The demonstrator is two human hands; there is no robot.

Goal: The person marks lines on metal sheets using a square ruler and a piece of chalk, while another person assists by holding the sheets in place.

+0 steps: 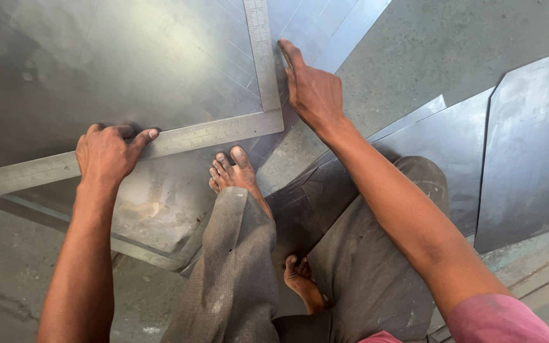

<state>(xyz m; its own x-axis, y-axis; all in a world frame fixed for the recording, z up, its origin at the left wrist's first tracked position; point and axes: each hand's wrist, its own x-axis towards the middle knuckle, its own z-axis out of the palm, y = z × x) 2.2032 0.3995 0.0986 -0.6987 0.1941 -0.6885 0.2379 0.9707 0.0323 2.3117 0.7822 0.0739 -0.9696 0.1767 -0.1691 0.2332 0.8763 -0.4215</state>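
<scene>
A large steel L-shaped square (223,130) lies flat on a grey metal sheet (128,57) on the floor. My left hand (109,152) presses down on the square's long arm, fingers curled over its far edge. My right hand (309,86) rests beside the square's short upright arm, index finger stretched along its right edge; whether it holds a small tool I cannot tell. My bare left foot (233,171) stands on the sheet just below the square's corner.
More cut metal sheets (528,152) lie overlapping at the right. Bare concrete floor (440,44) shows at the upper right and lower left. My other foot (303,282) is tucked under my grey trouser leg near the bottom.
</scene>
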